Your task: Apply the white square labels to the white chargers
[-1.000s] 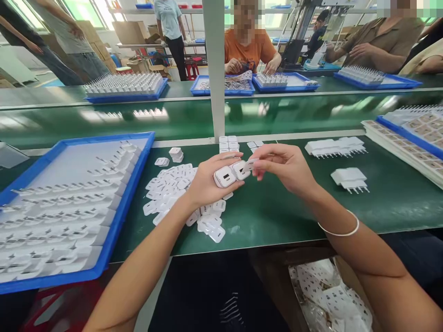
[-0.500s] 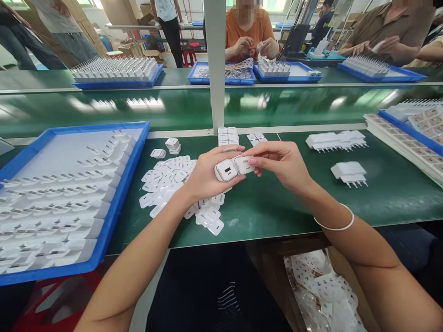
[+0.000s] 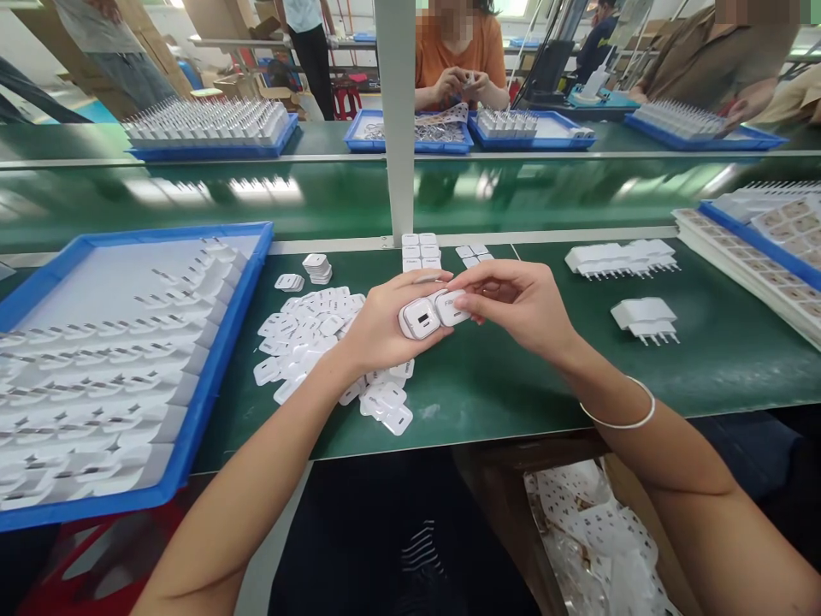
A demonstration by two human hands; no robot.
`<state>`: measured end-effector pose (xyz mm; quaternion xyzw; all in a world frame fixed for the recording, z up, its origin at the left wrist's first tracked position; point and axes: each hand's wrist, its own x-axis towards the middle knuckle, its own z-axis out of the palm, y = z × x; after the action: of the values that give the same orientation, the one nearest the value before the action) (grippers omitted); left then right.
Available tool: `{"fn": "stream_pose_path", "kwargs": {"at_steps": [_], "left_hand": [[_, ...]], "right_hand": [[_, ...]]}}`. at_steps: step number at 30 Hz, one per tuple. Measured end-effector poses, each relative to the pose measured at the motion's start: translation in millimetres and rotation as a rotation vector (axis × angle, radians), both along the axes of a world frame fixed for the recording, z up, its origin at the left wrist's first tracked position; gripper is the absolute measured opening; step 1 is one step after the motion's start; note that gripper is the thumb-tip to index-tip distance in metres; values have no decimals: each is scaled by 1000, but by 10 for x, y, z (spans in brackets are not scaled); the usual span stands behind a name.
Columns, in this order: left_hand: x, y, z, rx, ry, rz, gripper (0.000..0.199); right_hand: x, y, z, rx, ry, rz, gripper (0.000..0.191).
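Note:
Two white chargers lie side by side in my left hand (image 3: 383, 321), their square faces turned up. The left charger (image 3: 419, 318) shows a dark port and a smaller slot. On the right charger (image 3: 452, 309) there is faint grey print, partly under the fingertips of my right hand (image 3: 513, 299). My right thumb and index finger pinch at that charger's edge. A loose pile of white square plates (image 3: 301, 335) spreads on the green table (image 3: 500, 385), beside and partly behind my left hand.
A blue tray (image 3: 221, 376) of pronged chargers stands at the left. Small stacks (image 3: 316, 268) and plates (image 3: 420, 251) lie behind my hands. Charger rows (image 3: 622, 258) are at right. People sit across the table; an open box (image 3: 616, 530) is below.
Both hands stay almost where they were, with the chargers tilted slightly. The view has shifted a little. Across the table, the seated people's hands have moved.

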<state>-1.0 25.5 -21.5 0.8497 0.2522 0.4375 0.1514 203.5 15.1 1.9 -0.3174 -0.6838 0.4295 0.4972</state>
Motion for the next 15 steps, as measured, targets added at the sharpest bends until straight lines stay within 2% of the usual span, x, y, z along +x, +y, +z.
{"fn": "stream_pose_path", "kwargs": {"at_steps": [8, 11, 15], "left_hand": [[-2, -27, -2, 92, 55, 8, 35], [-4, -42, -23, 116, 68, 19, 36], [-13, -39, -68, 132, 46, 23, 39]], "right_hand": [[30, 2, 30, -47, -68, -14, 37], [43, 39, 37, -165, -111, -37, 46], [7, 87, 36, -354, -103, 36, 52]]}}
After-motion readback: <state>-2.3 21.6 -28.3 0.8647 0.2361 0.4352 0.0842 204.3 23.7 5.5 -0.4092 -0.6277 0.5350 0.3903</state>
